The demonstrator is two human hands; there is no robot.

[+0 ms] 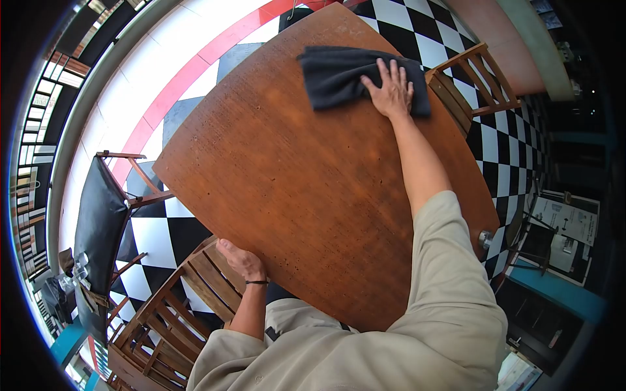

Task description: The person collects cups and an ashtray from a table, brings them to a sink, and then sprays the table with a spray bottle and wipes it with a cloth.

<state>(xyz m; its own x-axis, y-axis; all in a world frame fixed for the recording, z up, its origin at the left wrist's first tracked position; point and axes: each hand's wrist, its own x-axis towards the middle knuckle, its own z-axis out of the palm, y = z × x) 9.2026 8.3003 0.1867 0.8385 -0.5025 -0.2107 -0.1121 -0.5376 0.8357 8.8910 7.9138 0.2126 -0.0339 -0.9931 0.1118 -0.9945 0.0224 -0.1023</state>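
A dark folded cloth (pixel 336 78) lies on the far right part of a brown wooden table (pixel 280 176). My right hand (pixel 391 89) rests flat on the cloth's right portion, with its fingers spread and pointing away from me. At the table's near left edge is my left hand (pixel 241 260), which has a dark band at the wrist. Its thumb side is against the edge, and the other fingers are mostly hidden, so I cannot make out their shape.
Wooden chairs stand at the right (pixel 486 78) and at the near left (pixel 212 280). A black-seated chair (pixel 101 221) is at the left. A small glass object (pixel 484 239) sits at the table's right edge. The floor (pixel 150 241) is checkered.
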